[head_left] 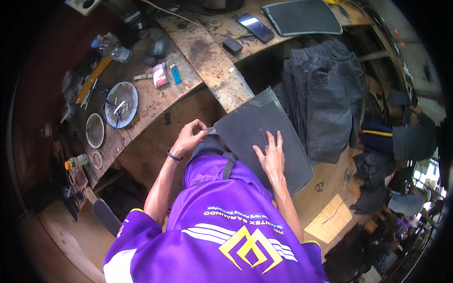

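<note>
My left hand (191, 136) is closed in a pinch on the end of a dark fabric strip (212, 131), beside the near left corner of a flat black board (245, 121). The board rests slanted over my lap. My right hand (272, 159) is over the board, with thumb and two fingers stretched out. A small red-handled tool (266, 150) shows in its palm, with a thin dark tip towards the board; the curled fingers hide most of it. Right of the board hangs a stack of dark trousers (325, 94).
The worn wooden table (200, 49) carries a phone (255, 27), a black pad (303, 18), a blue lighter (175, 74), a cigarette pack (160, 75), a round ashtray dish (121, 104) and bottles. Dark garments (415, 137) lie piled at right. A yellowish sheet (329, 218) is below them.
</note>
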The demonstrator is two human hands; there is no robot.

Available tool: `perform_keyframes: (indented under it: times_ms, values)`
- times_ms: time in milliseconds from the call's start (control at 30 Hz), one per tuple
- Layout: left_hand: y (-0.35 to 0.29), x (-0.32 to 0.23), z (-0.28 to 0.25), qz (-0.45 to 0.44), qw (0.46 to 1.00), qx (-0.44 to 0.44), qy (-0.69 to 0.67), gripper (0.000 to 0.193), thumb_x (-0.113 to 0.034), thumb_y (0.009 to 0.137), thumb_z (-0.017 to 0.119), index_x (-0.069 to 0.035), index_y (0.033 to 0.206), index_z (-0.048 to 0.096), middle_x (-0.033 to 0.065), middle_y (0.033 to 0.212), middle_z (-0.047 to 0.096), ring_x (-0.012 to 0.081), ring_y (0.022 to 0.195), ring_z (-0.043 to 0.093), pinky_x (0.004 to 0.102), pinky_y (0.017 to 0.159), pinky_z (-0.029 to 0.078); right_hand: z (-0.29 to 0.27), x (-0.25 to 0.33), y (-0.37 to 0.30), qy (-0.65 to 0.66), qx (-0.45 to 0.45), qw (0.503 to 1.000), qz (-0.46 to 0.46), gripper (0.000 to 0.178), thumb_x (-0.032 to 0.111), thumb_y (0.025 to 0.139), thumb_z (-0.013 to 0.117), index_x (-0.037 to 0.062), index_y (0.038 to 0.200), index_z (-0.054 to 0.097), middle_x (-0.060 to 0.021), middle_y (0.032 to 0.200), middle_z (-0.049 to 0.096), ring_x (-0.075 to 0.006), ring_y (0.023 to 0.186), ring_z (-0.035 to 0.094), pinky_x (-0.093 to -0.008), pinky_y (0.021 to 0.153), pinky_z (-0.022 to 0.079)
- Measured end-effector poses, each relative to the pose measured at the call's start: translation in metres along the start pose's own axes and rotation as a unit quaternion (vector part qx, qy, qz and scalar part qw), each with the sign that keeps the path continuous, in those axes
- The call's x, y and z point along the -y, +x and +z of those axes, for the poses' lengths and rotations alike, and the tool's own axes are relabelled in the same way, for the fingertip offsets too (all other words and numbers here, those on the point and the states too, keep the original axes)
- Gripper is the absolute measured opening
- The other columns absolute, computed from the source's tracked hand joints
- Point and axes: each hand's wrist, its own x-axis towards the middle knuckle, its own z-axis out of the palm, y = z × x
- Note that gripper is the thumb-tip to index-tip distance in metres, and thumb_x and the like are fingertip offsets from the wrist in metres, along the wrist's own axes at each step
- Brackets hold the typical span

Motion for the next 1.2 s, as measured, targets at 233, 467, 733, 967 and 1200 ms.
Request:
perform_keyframes:
  times_ms: [233, 467, 733, 967, 1200]
  values:
    - [0.011, -0.017, 0.013, 0.027, 0.988, 0.02, 0.15, 0.053, -0.046, 0.091, 0.074, 0.0, 0.116, 0.072, 0.0156, 0.098, 0.078, 0.0273, 0.092, 0.075, 0.0405, 0.085, 0.059, 0.014, 0.053, 0.071, 0.096, 0.056, 0.987, -0.114, 0.037, 0.018, 0.093, 0.072, -0.0002, 0.122, 0.06, -0.0224, 0.097, 0.071, -0.0392, 0.09, 0.072, -0.0446, 0.081, 0.055]
    - [0.012, -0.013, -0.002, -0.02, 0.977, 0.094, 0.19, 0.028, -0.026, 0.092, 0.069, -0.003, 0.106, 0.077, 0.0154, 0.087, 0.077, 0.0296, 0.084, 0.075, 0.0426, 0.079, 0.057, 0.074, 0.171, 0.171, 0.108, 0.097, 0.967, -0.207, 0.05, 0.021, 0.094, 0.061, -0.0015, 0.138, 0.053, -0.0327, 0.098, 0.07, -0.0485, 0.093, 0.07, -0.0522, 0.081, 0.054]
    - [0.019, -0.003, -0.005, -0.07, 0.989, 0.112, 0.063, 0.036, -0.031, 0.094, 0.064, 0.0, 0.109, 0.074, 0.0161, 0.093, 0.076, 0.0286, 0.087, 0.073, 0.0416, 0.083, 0.056, 0.161, 0.265, 0.234, 0.016, 0.016, 0.954, -0.298, 0.05, 0.015, 0.091, 0.066, 0.0055, 0.137, 0.049, -0.0306, 0.108, 0.061, -0.0516, 0.092, 0.065, -0.0582, 0.076, 0.053]
    - [0.013, 0.002, -0.001, -0.047, 0.988, 0.119, 0.087, 0.044, -0.041, 0.091, 0.073, -0.001, 0.109, 0.074, 0.0256, 0.095, 0.074, 0.0392, 0.095, 0.072, 0.0464, 0.086, 0.055, 0.178, 0.278, 0.228, -0.136, -0.038, 0.93, -0.339, 0.041, 0.006, 0.093, 0.056, 0.0065, 0.133, 0.053, -0.0207, 0.116, 0.059, -0.039, 0.103, 0.063, -0.0522, 0.077, 0.058]
    - [0.016, 0.003, -0.008, -0.013, 0.987, 0.141, 0.073, 0.044, -0.036, 0.094, 0.072, 0.003, 0.116, 0.07, 0.0239, 0.095, 0.073, 0.0314, 0.088, 0.072, 0.0446, 0.083, 0.055, 0.164, 0.279, 0.226, -0.161, -0.087, 0.916, -0.357, 0.047, 0.017, 0.094, 0.063, 0.0102, 0.14, 0.055, -0.0201, 0.129, 0.057, -0.0379, 0.115, 0.056, -0.054, 0.096, 0.046]
